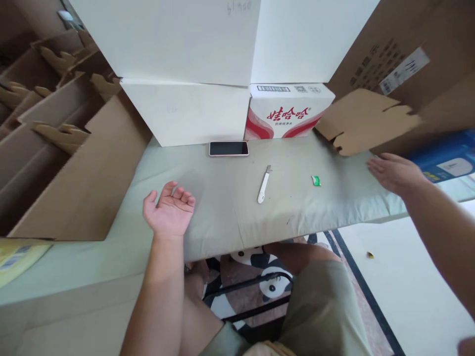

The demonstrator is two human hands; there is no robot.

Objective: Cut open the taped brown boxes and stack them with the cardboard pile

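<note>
My left hand [170, 212] rests palm up above the cloth-covered table [226, 207]. Its fingers are loosely curled and apart, with nothing in them. My right hand [395, 173] reaches out at the right, fingers stretched and holding nothing that I can see. Its fingertips are just below a die-cut cardboard piece [374, 121], and I cannot tell whether they touch it. Between the hands lie a white-handled knife [263, 185] and a small green wrapped packet [316, 181]. Behind them a phone [228, 149] with a dark screen lies flat.
White boxes [185, 111] and a red-and-white printed carton [285, 116] stand along the back. Open cardboard boxes [92, 183] fill the left. A large brown carton [438, 64] and a blue box [452, 155] are at the right. A yellow package [22, 259] lies lower left.
</note>
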